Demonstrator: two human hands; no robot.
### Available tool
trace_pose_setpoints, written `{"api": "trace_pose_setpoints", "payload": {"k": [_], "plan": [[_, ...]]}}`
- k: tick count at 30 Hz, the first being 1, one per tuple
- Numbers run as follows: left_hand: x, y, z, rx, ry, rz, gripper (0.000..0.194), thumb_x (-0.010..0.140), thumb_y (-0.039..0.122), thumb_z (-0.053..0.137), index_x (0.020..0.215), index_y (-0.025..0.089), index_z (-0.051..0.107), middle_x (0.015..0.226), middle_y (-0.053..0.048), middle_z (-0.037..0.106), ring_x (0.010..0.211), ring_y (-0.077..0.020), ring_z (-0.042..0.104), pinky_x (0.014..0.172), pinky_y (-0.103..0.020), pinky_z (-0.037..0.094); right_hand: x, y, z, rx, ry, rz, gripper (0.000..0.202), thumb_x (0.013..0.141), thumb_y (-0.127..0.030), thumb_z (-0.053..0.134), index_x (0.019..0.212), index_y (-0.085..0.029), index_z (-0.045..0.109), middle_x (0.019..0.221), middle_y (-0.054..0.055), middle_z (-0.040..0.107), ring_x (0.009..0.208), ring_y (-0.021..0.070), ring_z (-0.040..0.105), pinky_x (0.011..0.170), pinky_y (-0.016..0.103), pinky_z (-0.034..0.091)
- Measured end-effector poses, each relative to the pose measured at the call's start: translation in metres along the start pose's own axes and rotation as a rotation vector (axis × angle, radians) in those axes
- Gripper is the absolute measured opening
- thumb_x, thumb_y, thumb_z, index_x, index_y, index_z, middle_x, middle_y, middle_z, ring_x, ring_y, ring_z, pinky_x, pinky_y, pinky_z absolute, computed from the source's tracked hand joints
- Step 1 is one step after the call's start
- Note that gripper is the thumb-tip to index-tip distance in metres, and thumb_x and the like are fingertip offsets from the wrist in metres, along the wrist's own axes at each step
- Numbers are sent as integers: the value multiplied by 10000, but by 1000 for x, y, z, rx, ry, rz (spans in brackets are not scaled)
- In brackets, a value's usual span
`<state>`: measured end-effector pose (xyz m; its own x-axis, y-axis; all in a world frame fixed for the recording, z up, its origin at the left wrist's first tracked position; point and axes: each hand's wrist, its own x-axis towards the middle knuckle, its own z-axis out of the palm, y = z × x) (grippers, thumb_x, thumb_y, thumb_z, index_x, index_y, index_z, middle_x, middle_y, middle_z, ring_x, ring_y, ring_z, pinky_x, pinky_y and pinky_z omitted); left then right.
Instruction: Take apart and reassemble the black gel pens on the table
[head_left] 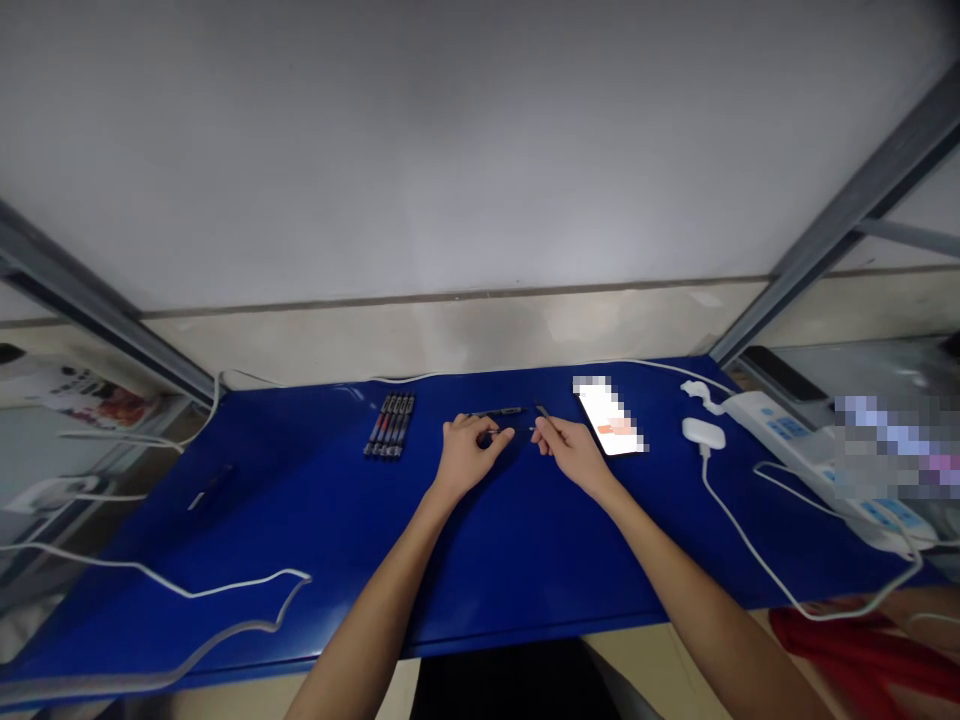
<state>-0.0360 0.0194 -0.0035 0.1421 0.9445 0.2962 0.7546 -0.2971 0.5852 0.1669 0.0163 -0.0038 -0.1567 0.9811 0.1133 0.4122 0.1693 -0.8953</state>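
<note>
Thin pen part (523, 430) is bridging the gap between our hands, low over the blue table (300, 500), with a loose pen (507, 411) lying just beyond. Our left hand (469, 455) is pinching one end between thumb and finger; our right hand (574, 448) is pinching a dark pen piece (541, 410), though we are not discerning whether it is also gripping the thin part. We are probably working best by holding lightly, keeping it straight.
</note>
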Motion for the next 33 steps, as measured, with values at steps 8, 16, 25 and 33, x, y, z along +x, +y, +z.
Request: {"api": "trace_pose_setpoints", "payload": {"k": [8, 16, 25, 33], "plan": [[2, -3, -3, -1, -9, -18, 388, 939, 503, 474, 767, 228, 688, 675, -6, 619, 761, -182, 524, 762, -329, 293, 4, 2, -5, 79, -4, -22, 215, 902, -411, 574, 899, -217, 666, 763, 18, 674, 727, 174, 651, 699, 309, 502], [4, -7, -3, -67, 11, -53, 407, 952, 460, 448, 700, 212, 649, 646, 0, 615, 715, -171, 520, 726, -302, 323, 2, -1, -9, 79, -9, 50, 425, 934, -509, 491, 675, -201, 628, 574, 9, 599, 563, 157, 583, 594, 299, 464], [4, -9, -4, -125, 12, -77, 435, 960, 457, 428, 663, 204, 618, 623, 9, 601, 688, -158, 522, 712, -283, 335, 4, 0, -13, 89, 1, 1, 281, 878, -468, 594, 805, -207, 670, 703, 23, 671, 667, 172, 629, 653, 310, 494], [5, -7, -5, -136, 5, -91, 426, 952, 441, 436, 636, 204, 596, 593, 10, 572, 690, -165, 529, 700, -284, 340, 4, 2, -13, 101, 23, -3, 241, 851, -457, 630, 821, -220, 665, 783, 30, 693, 731, 179, 649, 704, 325, 510]]}}
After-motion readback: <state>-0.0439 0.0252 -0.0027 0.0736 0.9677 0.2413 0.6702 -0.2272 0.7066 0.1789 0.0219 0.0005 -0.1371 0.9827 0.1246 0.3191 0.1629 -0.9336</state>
